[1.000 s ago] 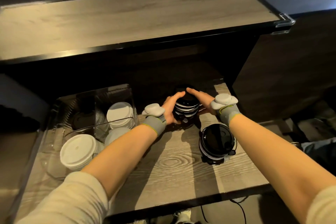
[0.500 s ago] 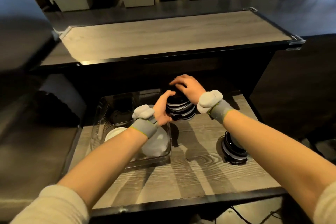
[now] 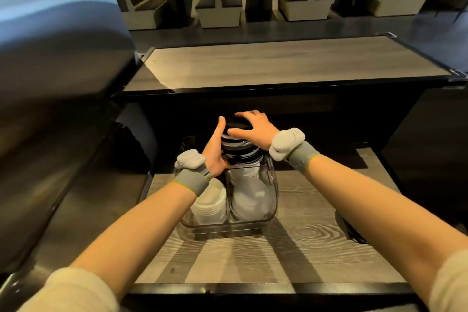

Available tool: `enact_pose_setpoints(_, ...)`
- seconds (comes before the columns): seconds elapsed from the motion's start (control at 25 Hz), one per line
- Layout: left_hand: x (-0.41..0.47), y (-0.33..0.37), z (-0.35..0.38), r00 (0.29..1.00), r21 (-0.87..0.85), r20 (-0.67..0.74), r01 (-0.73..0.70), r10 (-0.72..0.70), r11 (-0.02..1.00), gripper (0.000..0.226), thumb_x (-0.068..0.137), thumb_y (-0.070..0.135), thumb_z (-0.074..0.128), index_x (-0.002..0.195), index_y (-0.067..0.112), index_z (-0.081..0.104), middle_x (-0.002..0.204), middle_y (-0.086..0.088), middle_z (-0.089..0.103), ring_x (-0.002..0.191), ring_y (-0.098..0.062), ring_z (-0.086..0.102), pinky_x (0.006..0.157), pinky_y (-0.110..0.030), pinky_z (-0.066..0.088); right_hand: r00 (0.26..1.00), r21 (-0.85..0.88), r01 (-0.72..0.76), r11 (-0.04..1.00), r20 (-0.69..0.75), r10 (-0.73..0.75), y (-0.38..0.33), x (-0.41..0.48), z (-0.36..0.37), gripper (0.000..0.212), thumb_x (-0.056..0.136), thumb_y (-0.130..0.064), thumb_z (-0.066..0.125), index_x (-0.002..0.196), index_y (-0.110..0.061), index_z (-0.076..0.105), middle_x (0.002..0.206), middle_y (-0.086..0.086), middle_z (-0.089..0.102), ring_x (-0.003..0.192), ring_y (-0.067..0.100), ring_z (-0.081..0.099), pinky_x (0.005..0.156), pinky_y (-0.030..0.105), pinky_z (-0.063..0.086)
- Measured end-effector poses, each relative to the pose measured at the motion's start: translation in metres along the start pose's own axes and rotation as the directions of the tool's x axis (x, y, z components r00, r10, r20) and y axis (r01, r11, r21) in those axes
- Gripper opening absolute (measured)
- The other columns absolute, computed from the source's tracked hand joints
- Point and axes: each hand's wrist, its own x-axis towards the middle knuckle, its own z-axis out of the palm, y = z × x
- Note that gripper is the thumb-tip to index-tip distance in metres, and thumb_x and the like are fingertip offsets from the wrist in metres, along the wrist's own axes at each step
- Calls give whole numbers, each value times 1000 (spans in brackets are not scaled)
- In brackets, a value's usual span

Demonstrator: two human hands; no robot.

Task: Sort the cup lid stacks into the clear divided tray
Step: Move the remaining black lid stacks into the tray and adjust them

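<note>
A: Both hands are carrying the stack of black plastic cup lids [image 3: 239, 145] now. A sec ago it was sitting on the grey wood-grain shelf [image 3: 316, 235] to the right of the clear divided plastic tray [image 3: 274, 200]; now it's hanging over the tray's far right corner.

B: Grip?

A: Left hand [image 3: 215, 152] is pressing flat against the stack's left side, fingers straight. Right hand [image 3: 255, 126] is capping the top, fingers curled over the rim. So it's clamped btwn the two.

B: What's in the tray already?

A: White round lids [image 3: 249, 197] filling the near right compartment, another white lid stack [image 3: 210, 205] in the near left one. Far compartments are mostly hidden behind the hands, can't tell what's inside.

B: Meaning for the task?

A: I'd say transfer's nearly done; lowering into a far compartment looks like the next bit. A second black lid stack [image 3: 348, 229] is poking out under the right forearm, well right of the tray, so there's more to sort.
</note>
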Motion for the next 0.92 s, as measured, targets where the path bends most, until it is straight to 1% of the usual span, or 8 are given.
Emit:
enact_pose_setpoints(0.12,-6,2,-20,1000,-37,-23,-17,16,999,59,89,67,32,101,19,64,105,-10,68,101,-26,63,95,-45,48,1000,93,-25,995,-3,25,-13,8,17,63,90,-41,55,145,-19,33,149,15,30,143,30,18,115,41,23)
enact_pose_setpoints(0.2,-10,3,-32,999,-46,-39,-18,16,999,58,90,64,33,107,17,62,109,-11,66,103,-27,62,93,-45,48,999,172,-40,984,-9,43,-19,12,27,61,92,-41,52,145,-19,33,150,16,30,143,31,20,116,43,23)
enact_pose_setpoints(0.32,-16,8,-51,999,-67,-14,-40,39,997,60,93,58,36,131,15,53,122,-13,62,105,-27,62,86,-41,52,999,262,-47,964,4,48,-27,18,42,60,92,-40,52,145,-19,33,149,16,32,142,31,26,117,46,25)
enact_pose_setpoints(0.52,-22,18,-77,999,2,-13,-32,32,999,42,96,47,35,117,19,59,106,-9,66,99,-26,61,101,-48,41,997,433,-76,898,13,77,-40,27,56,59,92,-40,50,144,-17,36,150,15,36,140,29,33,118,44,26)
enact_pose_setpoints(0.64,-24,20,-87,1000,10,-1,-27,27,1000,40,95,38,32,113,15,60,104,-12,65,97,-31,60,89,-48,45,998,347,-51,937,43,39,-42,33,60,57,95,-37,47,146,-16,32,151,16,32,142,30,29,118,39,23)
enact_pose_setpoints(0.76,-23,28,-95,999,-21,-5,44,-44,999,56,92,59,28,102,18,65,98,-13,70,98,-34,61,83,-49,47,998,217,-21,976,68,6,-49,39,70,61,94,-38,48,147,-17,27,152,18,28,143,33,22,118,44,22)
enact_pose_setpoints(0.84,-22,30,-99,995,-66,6,101,-100,993,69,87,70,31,111,14,64,102,-14,70,99,-32,63,83,-49,49,997,212,-6,977,72,-10,-52,40,76,63,94,-38,49,148,-17,25,152,18,27,143,33,21,118,46,22)
enact_pose_setpoints(0.92,-21,28,-105,994,-70,7,109,-108,992,73,86,70,32,120,12,60,109,-15,67,101,-31,63,84,-45,51,998,258,-13,966,70,-5,-52,42,83,64,93,-38,50,148,-17,25,153,18,27,143,33,23,118,48,23)
